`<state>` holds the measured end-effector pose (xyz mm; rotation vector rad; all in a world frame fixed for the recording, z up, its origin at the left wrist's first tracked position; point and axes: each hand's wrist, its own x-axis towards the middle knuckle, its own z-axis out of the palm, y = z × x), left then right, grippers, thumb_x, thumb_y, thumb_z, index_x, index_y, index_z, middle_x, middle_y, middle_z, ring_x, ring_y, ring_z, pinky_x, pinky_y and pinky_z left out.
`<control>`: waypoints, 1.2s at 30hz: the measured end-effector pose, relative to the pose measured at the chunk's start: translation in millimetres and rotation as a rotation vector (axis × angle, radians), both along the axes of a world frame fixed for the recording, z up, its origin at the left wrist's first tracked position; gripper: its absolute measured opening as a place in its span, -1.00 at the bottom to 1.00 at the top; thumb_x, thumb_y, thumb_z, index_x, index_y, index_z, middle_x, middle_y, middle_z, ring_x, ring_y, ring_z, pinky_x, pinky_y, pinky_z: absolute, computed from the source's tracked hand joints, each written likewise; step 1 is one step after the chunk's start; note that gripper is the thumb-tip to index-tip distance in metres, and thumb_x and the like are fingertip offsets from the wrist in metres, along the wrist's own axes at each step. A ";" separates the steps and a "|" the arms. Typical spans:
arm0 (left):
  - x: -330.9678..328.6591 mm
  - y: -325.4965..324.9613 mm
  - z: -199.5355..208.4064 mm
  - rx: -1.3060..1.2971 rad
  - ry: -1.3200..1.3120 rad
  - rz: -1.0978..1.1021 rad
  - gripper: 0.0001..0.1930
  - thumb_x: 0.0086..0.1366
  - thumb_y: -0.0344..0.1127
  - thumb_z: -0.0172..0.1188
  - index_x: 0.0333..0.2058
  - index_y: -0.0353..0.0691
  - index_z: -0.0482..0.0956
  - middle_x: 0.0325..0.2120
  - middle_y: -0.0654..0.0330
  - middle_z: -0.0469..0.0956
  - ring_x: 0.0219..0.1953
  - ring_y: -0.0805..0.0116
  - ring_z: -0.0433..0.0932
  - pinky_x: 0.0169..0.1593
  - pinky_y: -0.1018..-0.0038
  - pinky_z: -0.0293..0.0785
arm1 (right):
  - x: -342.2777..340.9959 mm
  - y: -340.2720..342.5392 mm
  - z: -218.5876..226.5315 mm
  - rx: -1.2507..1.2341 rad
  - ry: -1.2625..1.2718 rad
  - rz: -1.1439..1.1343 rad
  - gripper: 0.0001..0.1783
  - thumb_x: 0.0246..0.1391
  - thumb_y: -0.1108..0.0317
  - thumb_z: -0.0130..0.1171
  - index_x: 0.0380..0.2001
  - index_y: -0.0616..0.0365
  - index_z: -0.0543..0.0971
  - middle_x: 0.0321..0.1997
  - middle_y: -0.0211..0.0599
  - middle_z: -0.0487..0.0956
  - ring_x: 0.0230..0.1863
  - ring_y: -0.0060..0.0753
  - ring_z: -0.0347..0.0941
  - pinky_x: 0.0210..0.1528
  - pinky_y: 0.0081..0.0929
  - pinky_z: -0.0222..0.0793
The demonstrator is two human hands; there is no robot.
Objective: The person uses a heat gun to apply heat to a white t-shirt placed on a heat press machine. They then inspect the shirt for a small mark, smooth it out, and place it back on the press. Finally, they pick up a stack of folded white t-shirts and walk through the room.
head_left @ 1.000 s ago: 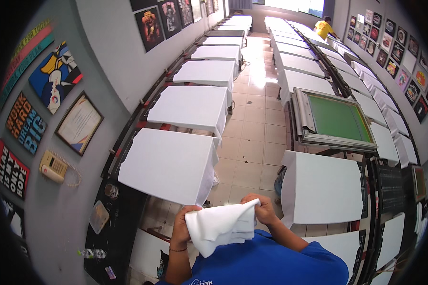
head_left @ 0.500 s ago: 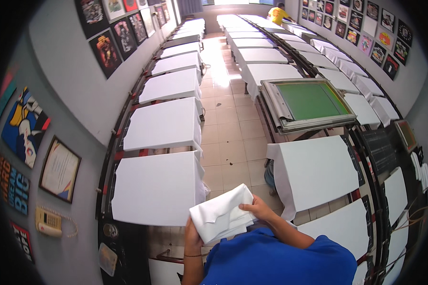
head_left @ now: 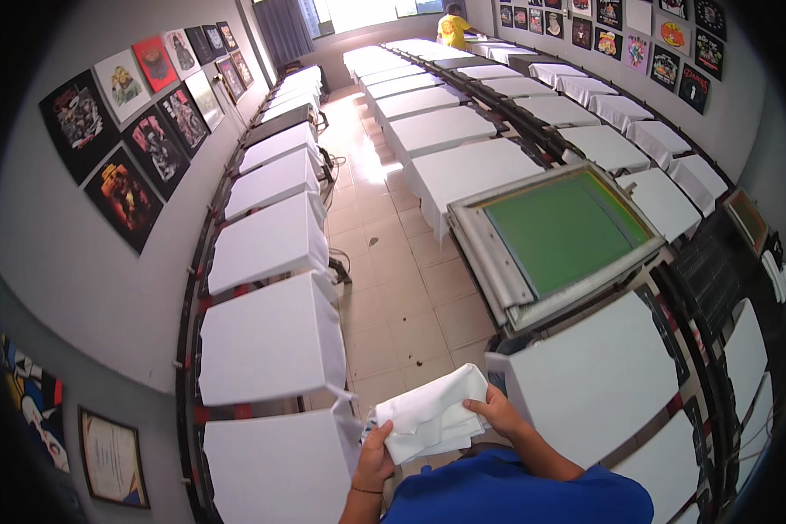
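Note:
A folded white cloth (head_left: 432, 417) is held between my two hands, low in the middle of the head view, its layers showing along the lower edge. My left hand (head_left: 375, 456) pinches its left end, with the thumb on top and fingers underneath. At the right end, my right hand (head_left: 495, 413) grips it the same way, thumb lying on the upper layer. A small dark patch shows on the cloth by my left hand. The cloth hangs in front of my blue shirt, above the tiled aisle.
White-covered boards line the left rail (head_left: 266, 341) and the right rows (head_left: 585, 380). A framed green printing screen (head_left: 559, 231) rests over the near right row. The tiled aisle (head_left: 393, 297) runs between them. A person in yellow (head_left: 451, 31) stands at the far end.
My view has moved forward along the aisle and turned rightward; the green screen looks closer. Both hands keep hold of the cloth, and my left thumb now shows on top of it.

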<state>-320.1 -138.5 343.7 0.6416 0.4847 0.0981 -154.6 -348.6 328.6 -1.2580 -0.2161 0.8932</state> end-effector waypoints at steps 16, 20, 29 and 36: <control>354.7 255.8 54.8 1.708 -0.005 -0.064 -0.74 0.12 -0.37 0.25 -0.23 -0.40 0.59 -0.23 -0.03 0.53 -0.21 -0.05 0.53 -0.11 0.22 0.47 | 318.5 293.7 -69.5 -0.092 0.425 0.230 -0.44 0.34 0.01 -0.09 0.22 0.18 0.25 0.23 -0.16 0.39 0.24 -0.27 0.31 0.21 -0.27 0.28; 455.4 349.3 79.3 1.794 -0.214 -0.031 -0.71 0.08 -0.37 0.30 -0.23 -0.40 0.58 -0.21 -0.01 0.52 -0.21 -0.02 0.54 -0.12 0.26 0.49 | 418.9 371.4 -46.3 0.092 0.350 0.096 -0.52 0.28 0.15 0.03 0.14 0.21 0.33 0.14 -0.19 0.45 0.14 -0.28 0.40 0.16 -0.21 0.33; 669.0 520.1 65.3 1.727 -0.126 0.059 -0.67 0.09 -0.34 0.30 -0.20 -0.43 0.56 -0.15 0.03 0.48 -0.16 0.02 0.53 -0.10 0.26 0.49 | 627.2 519.8 -43.7 0.071 0.221 -0.007 -0.65 0.16 0.39 0.14 0.01 0.22 0.45 -0.03 -0.21 0.55 -0.05 -0.31 0.52 0.02 -0.25 0.44; 836.1 648.7 90.9 1.814 -0.245 -0.077 -0.75 0.04 -0.50 0.24 -0.26 -0.44 0.53 -0.13 -0.01 0.49 -0.14 -0.03 0.53 -0.04 0.23 0.47 | 815.9 675.7 -53.8 -0.160 -0.398 0.002 -0.10 -0.07 0.20 0.38 0.27 0.24 0.16 0.23 -0.02 0.30 0.23 -0.11 0.28 0.24 -0.13 0.25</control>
